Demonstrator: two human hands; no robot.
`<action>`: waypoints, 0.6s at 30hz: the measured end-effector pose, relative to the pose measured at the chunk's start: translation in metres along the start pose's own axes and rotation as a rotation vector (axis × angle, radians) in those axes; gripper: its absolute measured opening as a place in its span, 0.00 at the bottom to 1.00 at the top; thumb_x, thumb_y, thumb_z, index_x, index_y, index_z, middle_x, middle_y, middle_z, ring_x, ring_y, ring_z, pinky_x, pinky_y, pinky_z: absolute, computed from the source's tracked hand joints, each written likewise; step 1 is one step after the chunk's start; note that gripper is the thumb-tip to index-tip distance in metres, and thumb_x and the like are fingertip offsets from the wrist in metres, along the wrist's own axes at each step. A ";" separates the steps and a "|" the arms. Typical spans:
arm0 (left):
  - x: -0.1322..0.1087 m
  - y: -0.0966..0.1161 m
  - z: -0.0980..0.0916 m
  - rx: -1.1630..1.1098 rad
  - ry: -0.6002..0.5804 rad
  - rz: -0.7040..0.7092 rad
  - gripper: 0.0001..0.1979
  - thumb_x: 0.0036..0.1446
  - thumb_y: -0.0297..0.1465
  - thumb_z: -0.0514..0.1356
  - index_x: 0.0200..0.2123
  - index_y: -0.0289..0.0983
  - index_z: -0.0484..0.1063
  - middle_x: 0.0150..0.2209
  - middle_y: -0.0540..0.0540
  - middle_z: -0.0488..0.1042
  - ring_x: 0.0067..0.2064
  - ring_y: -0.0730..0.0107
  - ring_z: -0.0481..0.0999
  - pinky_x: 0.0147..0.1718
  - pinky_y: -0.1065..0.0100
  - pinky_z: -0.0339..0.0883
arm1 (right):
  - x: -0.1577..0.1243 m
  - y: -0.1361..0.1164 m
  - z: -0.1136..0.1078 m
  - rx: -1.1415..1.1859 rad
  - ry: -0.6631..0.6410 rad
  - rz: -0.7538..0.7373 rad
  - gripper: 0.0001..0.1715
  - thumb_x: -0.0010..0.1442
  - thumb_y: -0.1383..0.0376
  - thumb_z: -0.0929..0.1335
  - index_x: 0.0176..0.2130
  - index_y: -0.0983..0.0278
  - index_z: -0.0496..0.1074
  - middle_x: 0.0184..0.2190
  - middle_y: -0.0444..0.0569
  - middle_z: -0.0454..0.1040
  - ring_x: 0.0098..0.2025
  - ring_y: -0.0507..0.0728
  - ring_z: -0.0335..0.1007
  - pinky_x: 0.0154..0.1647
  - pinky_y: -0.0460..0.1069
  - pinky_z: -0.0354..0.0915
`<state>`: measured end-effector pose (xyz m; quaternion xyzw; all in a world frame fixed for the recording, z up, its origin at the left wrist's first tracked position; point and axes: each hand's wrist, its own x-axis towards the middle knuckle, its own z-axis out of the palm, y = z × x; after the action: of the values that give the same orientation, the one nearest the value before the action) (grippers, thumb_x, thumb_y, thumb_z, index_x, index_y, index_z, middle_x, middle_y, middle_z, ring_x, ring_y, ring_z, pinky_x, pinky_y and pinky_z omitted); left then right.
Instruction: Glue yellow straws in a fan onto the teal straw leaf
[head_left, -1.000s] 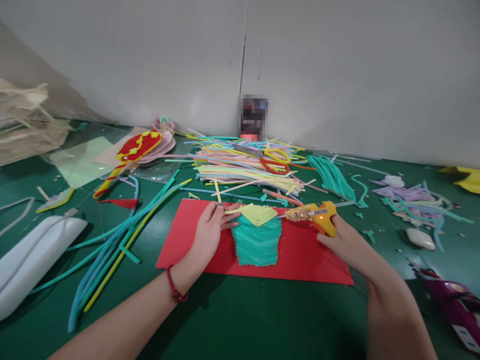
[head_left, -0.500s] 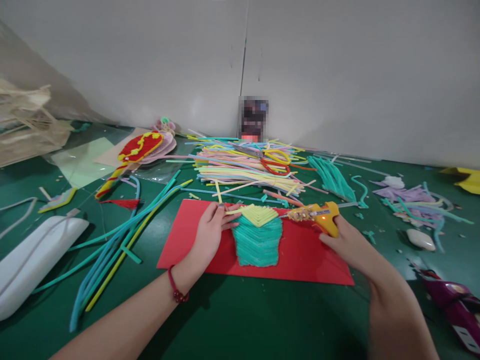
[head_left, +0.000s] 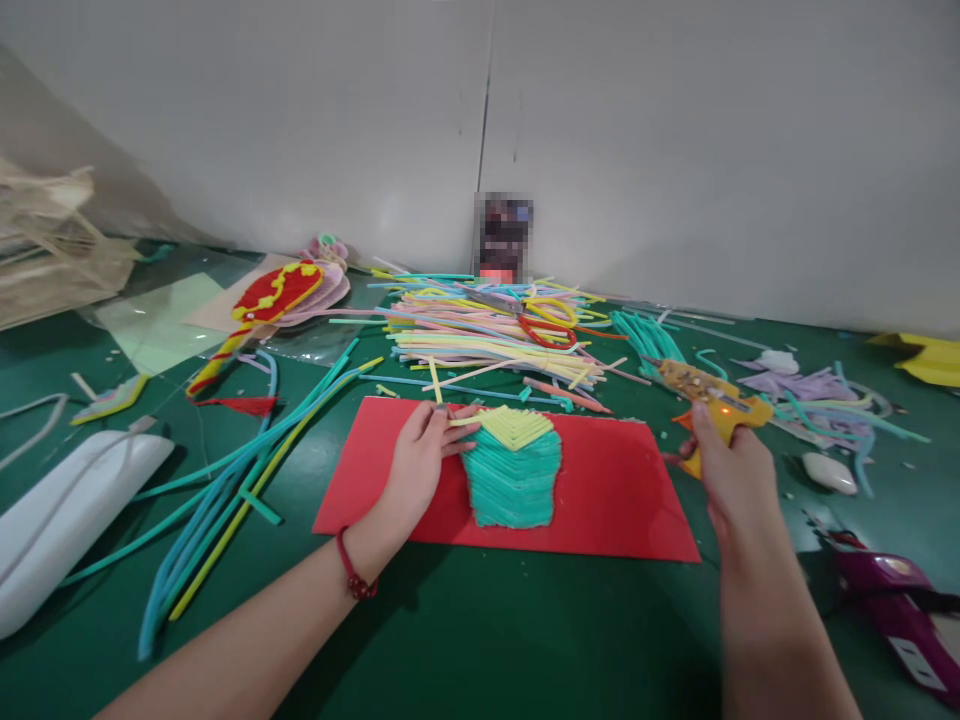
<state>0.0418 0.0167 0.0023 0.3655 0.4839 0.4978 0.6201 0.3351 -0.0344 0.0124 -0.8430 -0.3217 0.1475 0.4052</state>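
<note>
A red card (head_left: 615, 500) lies flat on the green table. On it is a cup-like shape of teal pipe cleaners (head_left: 514, 490), topped by a V-patterned patch of yellow strips (head_left: 516, 426). My left hand (head_left: 424, 440) pinches a pale yellow pipe cleaner (head_left: 436, 380) at the patch's left side, its fingers resting near the card's upper edge. Beyond the card's right edge, my right hand (head_left: 731, 465) grips a yellow glue gun (head_left: 724, 415) by its handle, with the nozzle pointing up and left. An orange light glows on the gun's body.
Behind the card lie piled pastel pipe cleaners (head_left: 480, 335) with scissors (head_left: 551, 320) on top. Loose teal and blue strips (head_left: 217, 520) and a white device (head_left: 82, 520) are at left, near a red-yellow fan (head_left: 274, 295). A purple power strip (head_left: 892, 610) sits at right.
My right hand has drawn the glue gun away from the yellow patch, to the right and off the card. My left hand stays in place with the yellow pipe cleaner.
</note>
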 end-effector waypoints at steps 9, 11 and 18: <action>0.002 -0.003 -0.001 -0.010 -0.021 0.023 0.11 0.57 0.37 0.57 0.27 0.38 0.61 0.35 0.43 0.80 0.36 0.61 0.81 0.31 0.67 0.74 | 0.014 0.007 0.002 -0.405 -0.014 0.074 0.25 0.55 0.45 0.59 0.22 0.60 0.66 0.19 0.53 0.68 0.29 0.65 0.70 0.28 0.55 0.63; 0.001 -0.002 0.000 -0.029 -0.014 0.016 0.10 0.57 0.35 0.57 0.27 0.38 0.61 0.36 0.42 0.80 0.36 0.62 0.81 0.30 0.67 0.74 | 0.014 0.009 0.001 -0.411 -0.003 0.065 0.23 0.55 0.46 0.60 0.24 0.62 0.67 0.23 0.56 0.70 0.34 0.68 0.71 0.32 0.57 0.64; -0.002 -0.001 0.002 -0.005 -0.051 0.064 0.08 0.55 0.35 0.58 0.27 0.37 0.66 0.37 0.43 0.79 0.37 0.63 0.79 0.32 0.66 0.73 | -0.014 -0.010 0.015 -0.286 0.252 -0.251 0.21 0.58 0.53 0.60 0.40 0.67 0.67 0.44 0.64 0.68 0.51 0.67 0.63 0.48 0.57 0.62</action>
<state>0.0440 0.0142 0.0020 0.3918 0.4546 0.5091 0.6169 0.3126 -0.0306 0.0105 -0.8570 -0.3884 -0.0578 0.3338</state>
